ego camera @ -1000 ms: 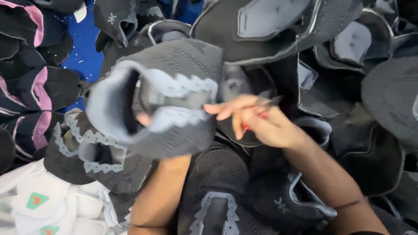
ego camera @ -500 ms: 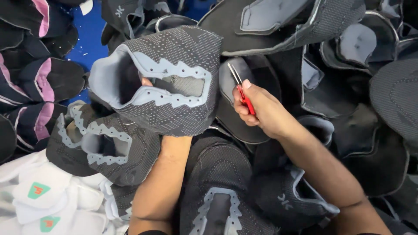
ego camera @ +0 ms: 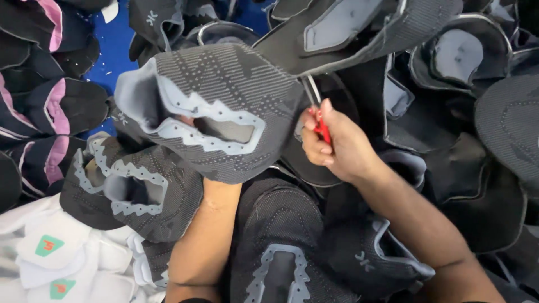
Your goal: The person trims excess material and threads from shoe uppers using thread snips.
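Piled dark shoe uppers (ego camera: 314, 264) surround; grey upper (ego camera: 224, 106) is gripped from inside by left hand (ego camera: 185, 120), red snips (ego camera: 319, 120) clasped in right hand (ego camera: 337, 143), best kept close to the edge.

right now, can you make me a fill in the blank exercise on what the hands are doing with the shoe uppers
1. The left hand is hidden inside the dark grey knit shoe upper, whose opening has a light ____ zigzag trim.
2. The right hand grips small thread snips with ____ handles.
3. The white shoe uppers lie at the lower ____ of the view.

Missing words: grey; red; left
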